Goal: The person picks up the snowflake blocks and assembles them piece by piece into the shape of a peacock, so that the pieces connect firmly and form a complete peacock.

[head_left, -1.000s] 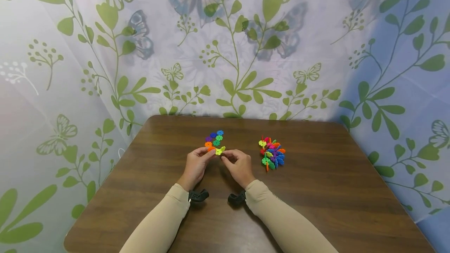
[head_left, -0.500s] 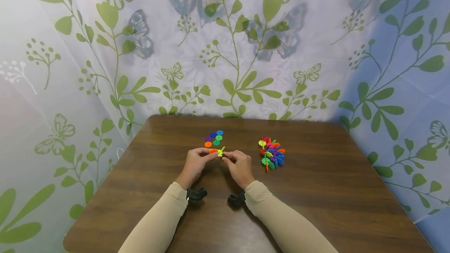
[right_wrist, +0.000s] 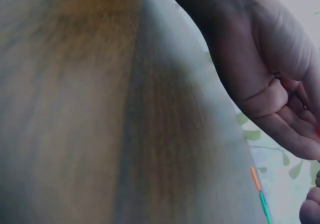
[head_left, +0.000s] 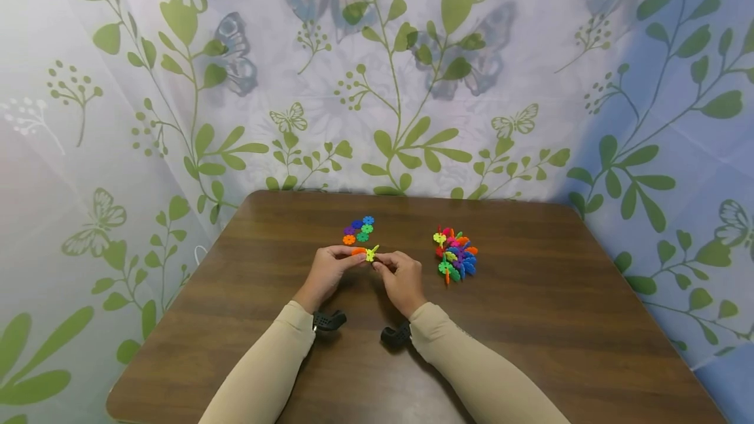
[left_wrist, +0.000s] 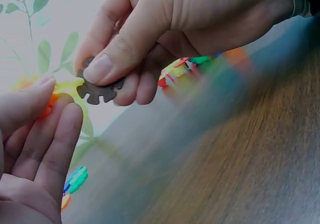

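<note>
My left hand (head_left: 325, 273) pinches an orange notched flower disc (head_left: 358, 251) between thumb and fingers. A yellow flower disc (head_left: 370, 254) joins onto it, with another yellow piece sticking up. In the left wrist view, my right hand (left_wrist: 150, 28) pinches a dark brown notched disc (left_wrist: 103, 92) between thumb and fingers. The brown disc's edge meets the yellow piece (left_wrist: 69, 87); whether their slots interlock I cannot tell. Both hands are held close together above the table. In the right wrist view the left hand (right_wrist: 270, 78) fills the right side, and the joined pieces are mostly cut off.
On the brown wooden table (head_left: 530, 332), several flat discs, including an orange disc (head_left: 349, 239) and a blue disc (head_left: 368, 220), lie beyond the hands. A multicoloured pile of flower discs (head_left: 462, 257) sits to the right. A leaf-patterned curtain (head_left: 377, 84) hangs behind the table.
The orange and yellow pieces have turned between my fingers and moved slightly to the right with the left hand. My right hand stays in nearly the same place.
</note>
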`<action>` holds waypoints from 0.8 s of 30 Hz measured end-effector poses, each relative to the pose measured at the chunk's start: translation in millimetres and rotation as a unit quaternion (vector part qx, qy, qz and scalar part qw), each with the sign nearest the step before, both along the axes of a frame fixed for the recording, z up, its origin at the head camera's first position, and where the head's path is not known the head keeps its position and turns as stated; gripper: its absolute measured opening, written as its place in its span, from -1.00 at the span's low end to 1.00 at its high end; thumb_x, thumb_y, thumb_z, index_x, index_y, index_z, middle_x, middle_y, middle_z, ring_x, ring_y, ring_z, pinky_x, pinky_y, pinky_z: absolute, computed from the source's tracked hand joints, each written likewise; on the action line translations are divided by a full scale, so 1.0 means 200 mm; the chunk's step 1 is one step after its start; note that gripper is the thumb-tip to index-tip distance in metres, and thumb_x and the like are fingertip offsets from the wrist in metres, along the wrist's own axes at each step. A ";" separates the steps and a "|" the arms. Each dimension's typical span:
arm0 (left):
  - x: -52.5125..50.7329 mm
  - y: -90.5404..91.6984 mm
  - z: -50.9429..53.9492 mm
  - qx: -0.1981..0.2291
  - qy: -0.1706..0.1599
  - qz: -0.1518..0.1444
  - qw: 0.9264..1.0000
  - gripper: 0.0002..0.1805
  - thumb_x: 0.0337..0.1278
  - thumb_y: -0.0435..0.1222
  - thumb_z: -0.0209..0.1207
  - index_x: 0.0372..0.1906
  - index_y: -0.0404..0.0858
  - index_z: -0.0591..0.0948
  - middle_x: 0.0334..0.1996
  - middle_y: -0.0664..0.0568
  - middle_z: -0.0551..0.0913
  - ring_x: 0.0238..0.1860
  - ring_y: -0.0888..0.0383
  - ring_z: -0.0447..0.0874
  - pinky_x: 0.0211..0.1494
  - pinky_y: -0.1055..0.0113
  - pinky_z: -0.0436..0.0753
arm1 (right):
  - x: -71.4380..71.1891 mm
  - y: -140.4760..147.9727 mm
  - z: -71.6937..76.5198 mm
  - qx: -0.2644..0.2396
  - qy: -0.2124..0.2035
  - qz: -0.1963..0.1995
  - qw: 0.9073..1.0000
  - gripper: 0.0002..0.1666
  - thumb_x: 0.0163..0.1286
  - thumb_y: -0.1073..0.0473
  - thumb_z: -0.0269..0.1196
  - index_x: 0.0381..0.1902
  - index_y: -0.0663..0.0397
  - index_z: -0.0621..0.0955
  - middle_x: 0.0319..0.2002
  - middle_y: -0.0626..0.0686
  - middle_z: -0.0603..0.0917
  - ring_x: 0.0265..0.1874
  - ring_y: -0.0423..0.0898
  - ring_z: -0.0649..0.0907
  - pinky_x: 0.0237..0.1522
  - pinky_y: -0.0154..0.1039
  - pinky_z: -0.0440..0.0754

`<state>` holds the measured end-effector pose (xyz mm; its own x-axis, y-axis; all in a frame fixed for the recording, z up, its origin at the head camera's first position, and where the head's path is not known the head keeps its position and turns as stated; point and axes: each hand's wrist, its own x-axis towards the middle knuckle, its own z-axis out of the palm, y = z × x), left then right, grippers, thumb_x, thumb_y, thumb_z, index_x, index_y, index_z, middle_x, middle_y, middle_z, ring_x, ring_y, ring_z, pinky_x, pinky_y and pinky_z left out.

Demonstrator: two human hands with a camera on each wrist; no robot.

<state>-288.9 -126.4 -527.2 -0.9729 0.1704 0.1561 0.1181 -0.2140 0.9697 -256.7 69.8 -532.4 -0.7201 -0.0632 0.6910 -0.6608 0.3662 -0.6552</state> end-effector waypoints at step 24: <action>0.01 -0.04 0.01 -0.004 -0.049 -0.058 0.997 -0.84 0.30 -0.50 0.39 -0.11 -0.54 0.77 -0.14 -0.28 0.78 -0.17 -0.11 0.82 0.14 -0.05 0.69 | 0.00 0.03 0.01 0.043 0.028 0.037 0.998 -0.79 0.21 0.51 0.51 -0.19 0.31 0.80 -0.34 0.07 0.75 -0.44 -0.15 0.74 -0.37 -0.28 0.75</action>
